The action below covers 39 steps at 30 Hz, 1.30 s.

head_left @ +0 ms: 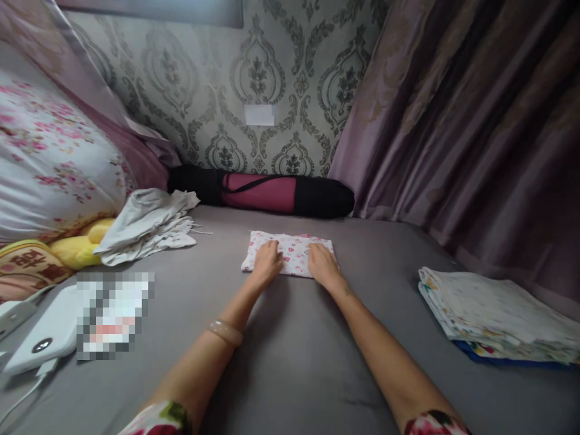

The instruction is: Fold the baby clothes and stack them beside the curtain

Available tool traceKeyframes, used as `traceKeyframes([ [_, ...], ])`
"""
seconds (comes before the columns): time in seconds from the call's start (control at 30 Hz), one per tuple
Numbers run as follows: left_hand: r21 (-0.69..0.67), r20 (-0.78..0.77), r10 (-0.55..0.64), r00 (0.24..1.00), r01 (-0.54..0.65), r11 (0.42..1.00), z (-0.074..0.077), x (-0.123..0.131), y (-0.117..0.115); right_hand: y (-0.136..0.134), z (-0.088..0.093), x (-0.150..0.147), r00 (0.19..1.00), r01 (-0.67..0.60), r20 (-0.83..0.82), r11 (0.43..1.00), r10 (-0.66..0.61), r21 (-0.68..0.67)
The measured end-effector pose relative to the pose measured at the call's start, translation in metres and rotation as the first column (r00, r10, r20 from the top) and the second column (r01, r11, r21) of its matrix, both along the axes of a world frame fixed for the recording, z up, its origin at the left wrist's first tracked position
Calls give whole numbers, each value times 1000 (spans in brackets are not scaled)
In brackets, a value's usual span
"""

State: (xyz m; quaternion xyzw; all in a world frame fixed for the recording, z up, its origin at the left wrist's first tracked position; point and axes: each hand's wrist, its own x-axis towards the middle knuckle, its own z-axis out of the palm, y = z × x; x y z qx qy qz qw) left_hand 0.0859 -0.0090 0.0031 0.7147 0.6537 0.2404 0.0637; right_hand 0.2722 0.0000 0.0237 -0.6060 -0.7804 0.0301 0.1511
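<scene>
A small folded white cloth with pink flowers [294, 249] lies on the grey bed sheet [290, 350], ahead of me. My left hand [267, 261] rests on the cloth's near left part, fingers curled down onto it. On the near right part sits my right hand [322, 263], its fingers also bent and pressing on the fabric. A pale bangle [225, 331] circles my left wrist.
A stack of folded printed cloths [493, 314] lies at the right. A loose grey-white garment pile [147, 225] sits at the left beside a floral pillow [49, 163] and a yellow toy [79, 246]. A white power bank [43, 338] lies near left. A black-and-maroon roll [267, 193] lines the wall.
</scene>
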Motion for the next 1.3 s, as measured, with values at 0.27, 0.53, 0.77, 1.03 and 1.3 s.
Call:
traceKeyframes([
  [0.27,-23,-199,-66,978,62,998,-17,16,32,28,-25,-51,973,-214,59,967,224,-137],
  [0.53,-64,-266,-90,960,76,995,-28,4,34,26,-40,-47,984,-176,28,983,177,-54],
  [0.77,-22,-246,21,969,-27,999,-27,-9,32,27,-44,-31,998,-21,57,999,23,-27],
  [1.03,-96,-188,83,979,-102,990,-28,-35,28,27,-43,2,992,86,89,996,-86,0],
  [1.3,-230,-139,106,985,-136,964,-29,-65,19,28,-48,38,989,141,51,990,-140,-13],
])
